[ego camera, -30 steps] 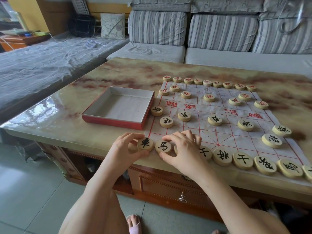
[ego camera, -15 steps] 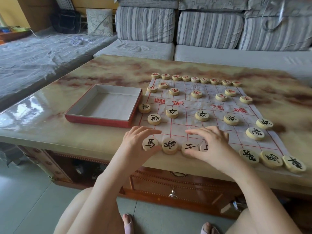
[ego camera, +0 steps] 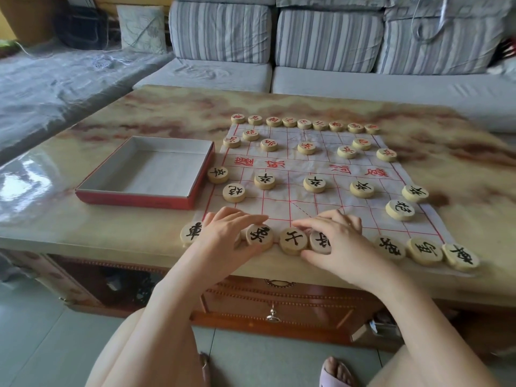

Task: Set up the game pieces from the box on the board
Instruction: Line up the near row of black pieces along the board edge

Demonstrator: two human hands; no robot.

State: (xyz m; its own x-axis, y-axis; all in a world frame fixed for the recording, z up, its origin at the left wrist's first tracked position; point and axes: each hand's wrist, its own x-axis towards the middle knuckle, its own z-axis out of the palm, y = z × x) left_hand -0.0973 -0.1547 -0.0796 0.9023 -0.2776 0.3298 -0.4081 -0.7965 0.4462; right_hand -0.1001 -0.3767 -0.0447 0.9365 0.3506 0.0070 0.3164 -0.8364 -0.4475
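**Pieces on board, box empty**

Round wooden red-marked pieces (ego camera: 306,148) lay flat in the far rows of the creased paper board (ego camera: 290,191), and black-marked pieces (ego camera: 314,184) in the near rows. The red box (ego camera: 134,198) sat open and empty just beside its left edge.

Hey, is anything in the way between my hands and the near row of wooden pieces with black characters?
Nothing visible: the left hand and right hand rest directly on the round wooden black-lettered pieces along the near edge of the white paper board.
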